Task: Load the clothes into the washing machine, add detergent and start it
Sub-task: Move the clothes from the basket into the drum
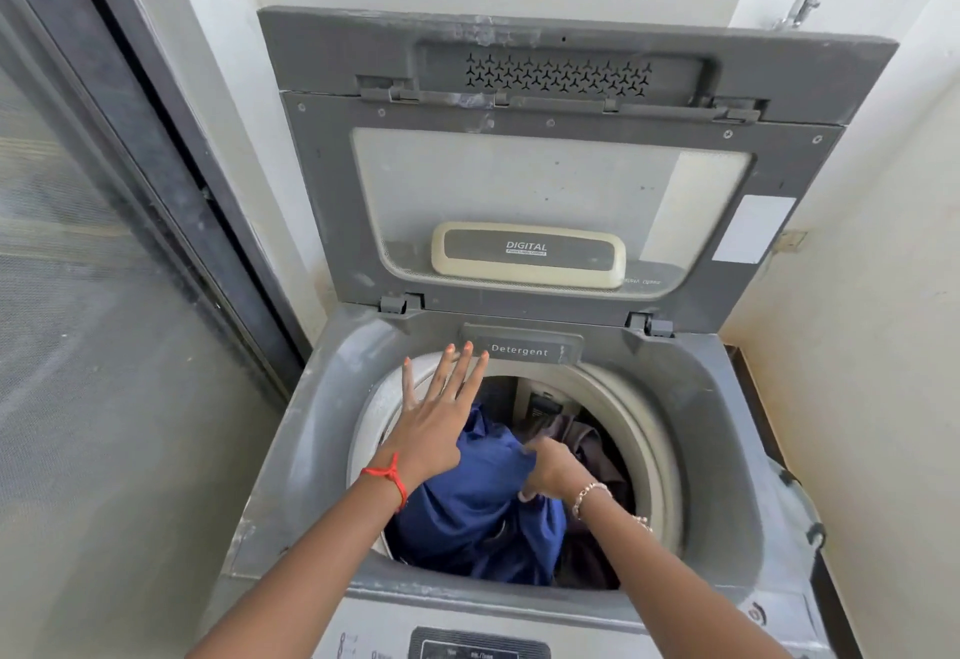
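Observation:
A grey top-loading washing machine stands in front of me with its folding lid raised against the wall. Inside the drum lie a blue garment and a dark brownish garment. My left hand hovers over the drum's left rim with fingers spread and straight, holding nothing. My right hand reaches down into the drum, and its curled fingers grip the blue garment. A drawer labelled Detergent sits shut at the back edge of the drum opening.
The control panel lies at the machine's front edge, partly cut off. A sliding door with a mesh screen runs along the left. White walls close in behind and to the right, with a tap high up.

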Available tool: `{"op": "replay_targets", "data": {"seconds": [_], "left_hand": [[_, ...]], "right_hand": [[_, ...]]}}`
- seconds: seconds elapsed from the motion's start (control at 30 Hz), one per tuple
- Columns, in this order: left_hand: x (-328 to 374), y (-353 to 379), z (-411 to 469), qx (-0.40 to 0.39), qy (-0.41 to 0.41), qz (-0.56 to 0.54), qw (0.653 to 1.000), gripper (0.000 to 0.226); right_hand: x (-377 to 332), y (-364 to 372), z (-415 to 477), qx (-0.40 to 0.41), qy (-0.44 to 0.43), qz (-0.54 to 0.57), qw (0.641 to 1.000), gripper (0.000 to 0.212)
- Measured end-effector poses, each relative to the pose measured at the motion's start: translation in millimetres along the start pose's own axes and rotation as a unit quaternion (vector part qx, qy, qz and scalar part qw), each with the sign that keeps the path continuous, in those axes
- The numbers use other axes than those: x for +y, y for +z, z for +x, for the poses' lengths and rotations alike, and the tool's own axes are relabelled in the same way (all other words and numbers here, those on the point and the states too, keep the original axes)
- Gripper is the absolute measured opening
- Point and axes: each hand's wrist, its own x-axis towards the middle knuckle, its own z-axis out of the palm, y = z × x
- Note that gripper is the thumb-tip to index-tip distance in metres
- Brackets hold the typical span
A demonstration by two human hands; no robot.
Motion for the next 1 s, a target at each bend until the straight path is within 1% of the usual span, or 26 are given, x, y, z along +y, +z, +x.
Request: {"op": "replay_targets", "data": {"seconds": [0.07,0.13,0.23,0.33,0.47,0.7,0.83,1.0], "left_hand": [[4.0,3.4,1.0,-0.012,0.008,0.0,1.0,0.103],[7.7,6.5,2.7,-0.017,0.016,0.008,1.0,0.1],[12.5,8.2,4.0,-0.027,0.023,0.017,0.999,0.097],[15.5,4.8,2.7,-0.037,0.029,0.01,0.999,0.096],[16.0,-1.0,-0.3,-0.038,0.038,0.002,0.999,0.095],[15.2,-15.7,-23.7,-0.049,0.049,-0.025,0.997,0.092],[11.2,-20.3,-44.1,-0.066,0.05,-0.071,0.994,0.088],[10.4,-23.6,-60.9,-0.12,0.047,-0.13,0.983,0.084]], "right_hand": [[14.6,-9.1,-5.9,-0.033,0.041,-0.032,0.998,0.067],[23.9,-18.7,-11.2,-0.045,0.043,-0.047,0.997,0.063],[29.8,-32.8,-24.3,-0.042,0.034,-0.032,0.998,0.059],[32.9,-41.9,-35.4,-0.046,0.034,0.012,0.998,0.058],[34.3,-48.9,-48.7,-0.056,0.047,0.058,0.996,0.05],[22.2,-46.8,-79.4,-0.05,0.019,0.159,0.986,0.035],[9.9,-40.2,-95.7,-0.055,0.007,0.243,0.968,0.016],[1.7,-26.1,-115.4,-0.058,-0.032,0.314,0.947,0.011]]}}
